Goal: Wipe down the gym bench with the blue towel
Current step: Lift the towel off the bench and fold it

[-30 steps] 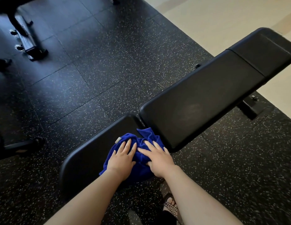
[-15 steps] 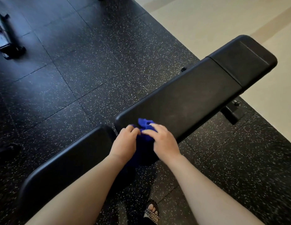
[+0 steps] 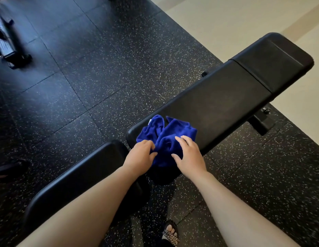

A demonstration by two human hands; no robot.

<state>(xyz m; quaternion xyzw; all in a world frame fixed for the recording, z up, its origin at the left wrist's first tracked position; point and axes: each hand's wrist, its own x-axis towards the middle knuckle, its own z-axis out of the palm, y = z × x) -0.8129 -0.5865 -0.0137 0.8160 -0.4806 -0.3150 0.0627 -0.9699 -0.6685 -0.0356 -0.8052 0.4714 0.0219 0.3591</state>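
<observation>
While the black gym bench (image 3: 217, 107) is stretching away across the speckled rubber floor (image 3: 80, 82), the blue towel (image 3: 165, 138) is lying bunched on the near end of its long pad, spread wider than half a second ago. The left hand (image 3: 140, 155) is gripping its near edge; the right hand (image 3: 188, 154), fingers now splayed, is pressing it down. A small white tag (image 3: 150, 121) is showing, its writing unreadable.
</observation>
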